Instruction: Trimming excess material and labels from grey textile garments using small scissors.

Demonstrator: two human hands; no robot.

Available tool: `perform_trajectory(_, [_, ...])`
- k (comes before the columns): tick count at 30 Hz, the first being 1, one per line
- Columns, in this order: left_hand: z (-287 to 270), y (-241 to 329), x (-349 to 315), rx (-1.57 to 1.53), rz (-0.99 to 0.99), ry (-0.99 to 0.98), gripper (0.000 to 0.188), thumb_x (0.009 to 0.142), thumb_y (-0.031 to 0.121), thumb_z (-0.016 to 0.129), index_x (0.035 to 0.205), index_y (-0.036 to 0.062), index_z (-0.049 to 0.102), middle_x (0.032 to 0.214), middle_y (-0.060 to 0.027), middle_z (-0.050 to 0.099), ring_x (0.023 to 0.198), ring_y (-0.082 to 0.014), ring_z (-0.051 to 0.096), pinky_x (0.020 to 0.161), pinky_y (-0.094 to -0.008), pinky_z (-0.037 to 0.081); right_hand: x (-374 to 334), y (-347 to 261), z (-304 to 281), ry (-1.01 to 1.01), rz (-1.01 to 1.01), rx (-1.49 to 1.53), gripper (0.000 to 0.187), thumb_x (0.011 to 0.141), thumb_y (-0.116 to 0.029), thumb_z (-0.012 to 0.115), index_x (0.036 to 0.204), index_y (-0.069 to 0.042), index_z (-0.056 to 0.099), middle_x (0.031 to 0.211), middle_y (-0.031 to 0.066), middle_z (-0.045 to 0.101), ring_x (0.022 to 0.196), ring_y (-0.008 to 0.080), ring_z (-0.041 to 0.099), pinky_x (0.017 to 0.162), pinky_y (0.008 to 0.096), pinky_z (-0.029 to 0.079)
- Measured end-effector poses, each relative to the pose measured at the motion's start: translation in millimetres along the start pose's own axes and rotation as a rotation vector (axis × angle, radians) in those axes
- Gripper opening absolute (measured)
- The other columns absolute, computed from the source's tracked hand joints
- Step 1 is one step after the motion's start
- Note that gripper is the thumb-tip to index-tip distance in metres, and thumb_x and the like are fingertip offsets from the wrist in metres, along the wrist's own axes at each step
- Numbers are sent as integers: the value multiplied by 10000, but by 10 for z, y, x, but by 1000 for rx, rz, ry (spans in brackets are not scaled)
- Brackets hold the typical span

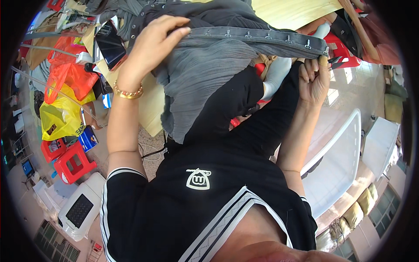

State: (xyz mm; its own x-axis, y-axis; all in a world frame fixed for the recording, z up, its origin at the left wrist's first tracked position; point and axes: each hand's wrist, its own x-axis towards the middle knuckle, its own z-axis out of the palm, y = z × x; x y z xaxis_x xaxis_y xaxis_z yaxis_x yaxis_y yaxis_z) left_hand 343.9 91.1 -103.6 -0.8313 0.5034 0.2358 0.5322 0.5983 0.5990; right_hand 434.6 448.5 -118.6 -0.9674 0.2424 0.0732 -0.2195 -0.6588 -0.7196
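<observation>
A dark grey pleated garment (209, 65) lies over my lap and the board in front of me. Along its upper edge runs a band (257, 36) with a row of small metal hooks. My right hand (313, 78) pinches the right end of this band and holds it stretched out; a small dark pointed thing (336, 61) sticks out beside its fingers, too little seen to name. My left hand (159, 43), with a gold bracelet at the wrist, rests on the band's left part, thumb and fingers extended and slightly apart.
Left of the garment lies a black phone (110, 43). Beyond it are a red plastic bag (72, 65), a yellow bag (65, 111) and a red stool (74, 163). A white plastic tub (336, 166) stands at right. Another person's arm (364, 32) shows at upper right.
</observation>
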Motion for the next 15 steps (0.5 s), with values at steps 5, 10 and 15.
perform_trajectory(5, [43,100,110,131,1,-188,288,866,225,652,1025,-14,635,956,-135,632,962,-299,582,872,-354,436,-50,-55,-26,-12,-51,-26,165,960,-123,560,1112,-63,538,729,27,502,478,40,340,412,158,274])
perform_trajectory(10, [-32,169,-19,-67,-31,-128,207,827,118,681,921,-37,583,962,-103,613,921,-235,584,854,-303,435,25,-84,-70,-3,-67,-77,164,970,-115,531,1112,-36,554,822,91,597,458,55,378,414,166,292])
perform_trajectory(15, [-320,416,-193,-359,-195,4,126,881,120,667,903,17,598,783,35,583,761,-36,526,665,-197,410,193,-148,-6,-83,-106,-74,103,983,-127,513,1024,-35,536,873,96,639,467,59,393,413,168,301])
